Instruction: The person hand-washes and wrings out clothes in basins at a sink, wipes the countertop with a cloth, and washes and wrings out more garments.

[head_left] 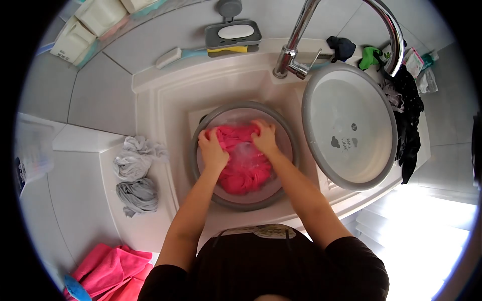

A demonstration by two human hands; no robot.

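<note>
Beyond the left hand, at the lower far left: a pink towel (108, 266), bunched. Nearer that hand, on the sink ledge (163, 205): a white cloth (133, 160) and a gray cloth (136, 195), both twisted and out of the water; judged wrung. Left hand (214, 151): fingers closed on the left side of the wet pink cloth (246, 170). This cloth lies between and below the hands, partly under water in the round basin (246, 206); judged partway through, handling underway, wringing not done. Right hand (264, 138): closed on its upper right side, apart from the left. Right of that hand: a second basin (307, 120), holding water; past it, black clothing (409, 115), heaped. Whether that is washed: cannot tell.
</note>
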